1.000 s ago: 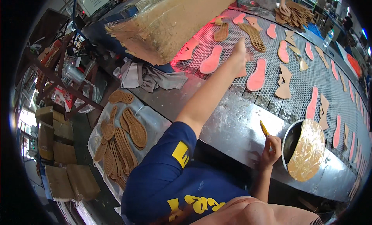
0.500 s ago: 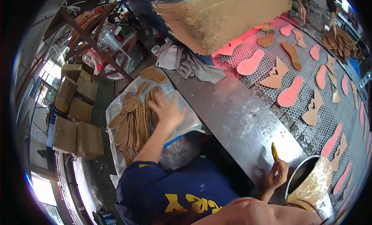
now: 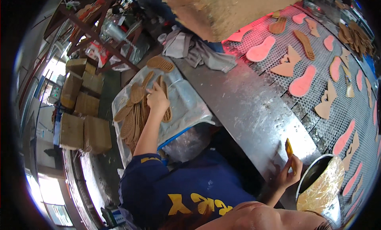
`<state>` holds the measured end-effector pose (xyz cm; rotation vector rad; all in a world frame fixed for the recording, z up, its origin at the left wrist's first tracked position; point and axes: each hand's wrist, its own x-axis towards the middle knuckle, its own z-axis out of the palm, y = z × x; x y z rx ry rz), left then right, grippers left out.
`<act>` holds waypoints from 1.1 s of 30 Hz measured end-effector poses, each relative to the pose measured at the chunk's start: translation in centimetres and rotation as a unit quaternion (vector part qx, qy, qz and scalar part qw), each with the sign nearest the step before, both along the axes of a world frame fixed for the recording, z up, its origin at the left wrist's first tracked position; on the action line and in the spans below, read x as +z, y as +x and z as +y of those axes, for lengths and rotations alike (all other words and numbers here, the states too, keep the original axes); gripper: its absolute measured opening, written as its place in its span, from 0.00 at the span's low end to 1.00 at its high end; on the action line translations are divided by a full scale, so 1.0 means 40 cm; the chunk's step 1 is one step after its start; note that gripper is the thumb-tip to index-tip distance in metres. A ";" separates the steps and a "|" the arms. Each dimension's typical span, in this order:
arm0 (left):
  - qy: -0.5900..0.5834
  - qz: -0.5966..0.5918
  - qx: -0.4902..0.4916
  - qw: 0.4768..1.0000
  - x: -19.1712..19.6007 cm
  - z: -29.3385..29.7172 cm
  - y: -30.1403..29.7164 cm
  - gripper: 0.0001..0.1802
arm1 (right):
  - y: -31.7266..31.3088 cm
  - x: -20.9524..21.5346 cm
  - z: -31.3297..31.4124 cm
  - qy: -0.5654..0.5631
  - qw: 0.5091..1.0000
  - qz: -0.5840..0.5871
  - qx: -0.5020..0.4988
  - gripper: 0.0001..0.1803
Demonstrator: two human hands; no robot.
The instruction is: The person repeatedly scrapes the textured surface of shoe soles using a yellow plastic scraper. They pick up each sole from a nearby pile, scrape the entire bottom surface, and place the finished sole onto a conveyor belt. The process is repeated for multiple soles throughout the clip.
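Note:
My left hand (image 3: 158, 99) lies on a heap of brown patterned shoe soles (image 3: 135, 121), its fingers apart over a long sole (image 3: 166, 111). Whether the fingertips grip that sole is hard to see. The soles rest on a plastic-covered surface (image 3: 182, 99). At the lower right, my right hand (image 3: 291, 172) is closed round a slim yellow tool (image 3: 289, 148) pointing up. The tool's working end cannot be made out. Beside that hand stands a round container (image 3: 323, 186) wrapped in shiny gold tape, with a dark opening.
A metal ledge (image 3: 246, 107) runs along a mesh conveyor (image 3: 274, 77) bearing pink insoles (image 3: 302, 81), tan cut pieces (image 3: 287, 63) and brown soles. A large tan board (image 3: 234, 12) overhangs it. Grey cloth (image 3: 198, 51) lies on the ledge. Cardboard boxes (image 3: 97, 135) stand left.
My left hand has settled onto the soles, where it was blurred and spread above them. The right hand still holds the yellow tool. The whole view has shifted slightly; the co-worker's hands have left the picture.

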<state>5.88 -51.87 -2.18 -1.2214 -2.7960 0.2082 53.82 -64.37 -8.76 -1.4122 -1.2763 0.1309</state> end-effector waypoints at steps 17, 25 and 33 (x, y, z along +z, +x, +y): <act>0.253 0.039 -0.217 0.942 0.095 -0.070 0.178 0.22 | 0.023 0.003 -0.026 -0.013 1.000 0.007 -0.002 0.10; 0.351 0.047 -0.365 0.861 0.008 0.109 0.228 0.21 | 0.064 -0.054 -0.050 -0.011 1.000 0.001 0.008 0.09; 0.240 -0.011 -0.404 0.883 -0.127 0.098 0.325 0.15 | 0.088 -0.105 -0.057 -0.014 0.999 0.044 0.019 0.12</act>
